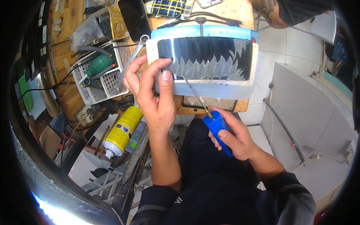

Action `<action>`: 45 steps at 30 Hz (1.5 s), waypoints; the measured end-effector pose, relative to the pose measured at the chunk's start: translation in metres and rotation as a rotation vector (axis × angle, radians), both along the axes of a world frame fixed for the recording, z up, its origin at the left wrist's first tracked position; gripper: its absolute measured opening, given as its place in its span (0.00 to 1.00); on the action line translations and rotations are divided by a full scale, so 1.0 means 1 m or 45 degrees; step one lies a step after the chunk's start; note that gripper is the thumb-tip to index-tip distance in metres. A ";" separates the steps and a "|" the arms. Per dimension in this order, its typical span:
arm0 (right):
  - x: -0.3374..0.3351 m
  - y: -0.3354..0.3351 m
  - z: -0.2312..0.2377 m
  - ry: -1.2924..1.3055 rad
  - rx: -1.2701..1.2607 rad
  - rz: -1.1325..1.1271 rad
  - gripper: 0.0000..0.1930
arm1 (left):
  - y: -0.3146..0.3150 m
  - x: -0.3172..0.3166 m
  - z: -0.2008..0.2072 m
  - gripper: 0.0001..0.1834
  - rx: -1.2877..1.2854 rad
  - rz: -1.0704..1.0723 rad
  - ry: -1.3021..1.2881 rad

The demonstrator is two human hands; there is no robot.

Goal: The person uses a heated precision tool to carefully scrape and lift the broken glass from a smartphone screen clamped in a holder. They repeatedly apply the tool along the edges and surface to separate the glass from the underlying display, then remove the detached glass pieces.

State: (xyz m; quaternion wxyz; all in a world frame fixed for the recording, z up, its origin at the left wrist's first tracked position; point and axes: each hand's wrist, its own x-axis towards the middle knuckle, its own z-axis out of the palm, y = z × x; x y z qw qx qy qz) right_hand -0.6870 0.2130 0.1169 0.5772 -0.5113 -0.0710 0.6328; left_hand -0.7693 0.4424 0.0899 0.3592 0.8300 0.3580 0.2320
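Observation:
A black phone screen (208, 56) lies on a pale blue-and-white machine (210, 88), its surface streaked with jagged grey residue. My left hand (155, 93) is at the screen's left end, fingers bent, with the index fingertip and thumb holding it there. Wrapped in my right hand (236, 137) is a blue handheld tool (217, 131) with a thin metal shaft. The shaft's tip touches or nearly touches the screen's lower edge, left of its middle. A black knob (201, 20) rises behind the screen.
A white perforated basket (90, 93) with a green tool (99, 65) stands left on the wooden bench; a wrench (131, 62) leans by it. Below hangs a yellow spray can (122, 131) beside a remote control (137, 137). Another person's arm (268, 13) shows at top right.

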 end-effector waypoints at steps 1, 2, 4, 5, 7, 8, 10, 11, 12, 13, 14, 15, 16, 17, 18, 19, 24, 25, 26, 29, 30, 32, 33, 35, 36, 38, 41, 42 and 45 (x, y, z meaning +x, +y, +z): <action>0.000 -0.001 0.000 -0.017 -0.004 0.004 0.31 | 0.000 -0.002 0.001 0.10 0.039 -0.002 0.023; -0.001 -0.002 0.000 -0.015 -0.009 0.005 0.31 | 0.000 -0.003 0.000 0.09 0.070 0.019 0.072; -0.001 -0.004 0.002 -0.025 -0.011 0.012 0.31 | 0.000 -0.004 -0.001 0.09 0.020 0.033 -0.037; -0.002 -0.005 0.003 -0.036 -0.007 0.019 0.32 | 0.000 -0.003 -0.001 0.09 0.001 0.047 -0.078; 0.000 -0.007 0.007 -0.059 0.004 0.068 0.32 | -0.003 -0.002 0.000 0.09 0.005 0.148 -0.193; 0.003 -0.007 0.010 -0.071 0.007 0.108 0.32 | -0.007 -0.002 0.002 0.09 0.025 0.232 -0.267; 0.008 -0.004 0.012 -0.160 0.079 0.194 0.33 | -0.020 -0.004 0.008 0.09 0.077 0.436 -0.337; 0.011 -0.001 0.012 -0.236 0.147 0.238 0.33 | -0.030 -0.009 0.016 0.10 -0.076 0.424 -0.329; 0.013 0.003 0.011 -0.271 0.198 0.261 0.33 | -0.040 -0.016 0.024 0.11 -0.195 0.327 -0.326; 0.015 0.008 0.011 -0.257 0.255 0.295 0.33 | -0.047 -0.020 0.029 0.10 -0.484 0.221 -0.308; 0.016 0.013 0.011 -0.242 0.271 0.368 0.33 | -0.051 -0.026 0.034 0.09 -0.702 0.058 -0.361; 0.017 0.018 0.012 -0.185 0.272 0.412 0.33 | -0.056 -0.028 0.036 0.13 -0.905 0.134 -0.471; 0.017 0.022 0.013 -0.083 0.263 0.450 0.33 | -0.055 -0.031 0.039 0.13 -0.940 0.226 -0.531; 0.018 0.025 0.016 -0.036 0.295 0.488 0.32 | -0.051 -0.033 0.042 0.14 -0.954 0.288 -0.625; 0.021 0.026 0.019 -0.012 0.299 0.542 0.32 | -0.044 -0.032 0.044 0.15 -0.964 0.351 -0.721; 0.024 0.025 0.025 0.064 0.281 0.592 0.31 | -0.037 -0.030 0.047 0.15 -1.039 0.359 -0.804; 0.036 0.015 0.040 0.139 0.267 0.504 0.33 | -0.005 -0.011 0.057 0.12 -0.730 0.446 -1.119; 0.033 0.015 0.040 0.202 0.128 0.421 0.34 | -0.007 -0.006 0.053 0.11 -0.466 0.455 -0.979; 0.029 0.018 0.036 0.146 0.079 0.344 0.33 | -0.016 0.001 0.043 0.10 -0.165 0.748 -0.450; 0.018 0.028 0.016 -0.016 0.045 0.268 0.32 | -0.019 0.004 0.017 0.18 -0.017 0.234 -0.166; 0.014 0.030 0.011 -0.009 0.043 0.247 0.31 | -0.018 0.001 0.009 0.19 0.031 0.157 0.019; 0.012 0.031 0.005 -0.012 0.045 0.247 0.31 | -0.016 -0.003 -0.005 0.18 -0.085 0.137 -0.096; 0.012 0.031 0.004 -0.022 0.044 0.263 0.31 | -0.015 -0.004 -0.010 0.18 -0.107 0.133 -0.143; 0.011 0.030 0.003 -0.038 0.045 0.273 0.31 | -0.011 -0.007 -0.014 0.17 -0.114 0.107 -0.164; 0.011 0.030 0.004 -0.045 0.049 0.266 0.31 | -0.011 -0.007 -0.014 0.17 -0.114 0.112 -0.187; 0.010 0.030 0.004 -0.052 0.052 0.268 0.31 | -0.010 -0.006 -0.013 0.17 -0.095 0.097 -0.153; 0.011 0.029 0.005 -0.058 0.056 0.287 0.31 | -0.007 -0.007 -0.011 0.18 0.062 0.053 -0.018; 0.012 0.029 0.005 -0.060 0.054 0.290 0.31 | -0.006 -0.008 -0.011 0.18 0.085 0.026 0.000; 0.014 0.029 0.004 -0.079 0.052 0.277 0.32 | -0.004 -0.009 -0.013 0.17 0.139 0.007 0.000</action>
